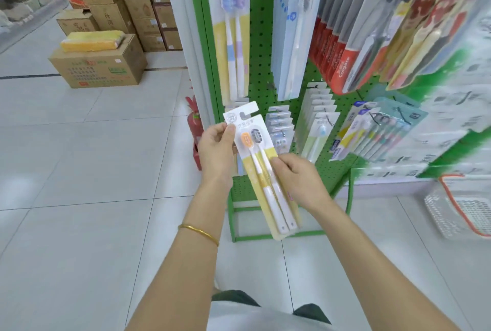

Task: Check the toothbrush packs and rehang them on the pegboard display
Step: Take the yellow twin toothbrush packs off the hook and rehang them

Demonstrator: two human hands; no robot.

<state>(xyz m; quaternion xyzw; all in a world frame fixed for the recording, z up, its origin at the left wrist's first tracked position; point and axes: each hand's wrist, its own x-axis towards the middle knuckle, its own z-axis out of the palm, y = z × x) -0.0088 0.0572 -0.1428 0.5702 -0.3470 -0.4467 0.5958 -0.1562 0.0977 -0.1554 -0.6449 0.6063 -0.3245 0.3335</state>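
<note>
Toothbrush pack point(261, 171) is hanging off no peg right now: it's being held in front of the green pegboard point(261, 38), low on its left side, top leaning left. Left hand point(216, 147) is pinching the card's top-left corner, thumb on the front; right hand point(297, 176) is gripping the right edge about mid-pack, fingers curled round. Looking like the checking step, I'd say: worth looking over blister & card, then keeping the thumb clear of the hook slot point(248, 113) and feeding it level onto a peg. Which peg, can't tell. Counting: 1 pack in hand w/ 2 brushes, orange head & dark grey; 2 brushes, blue & purple, in the hung pack point(233, 38) above; rows to the right too blurred to count. Further out, 1 red fire extinguisher point(195, 128) is standing by the display.
</note>
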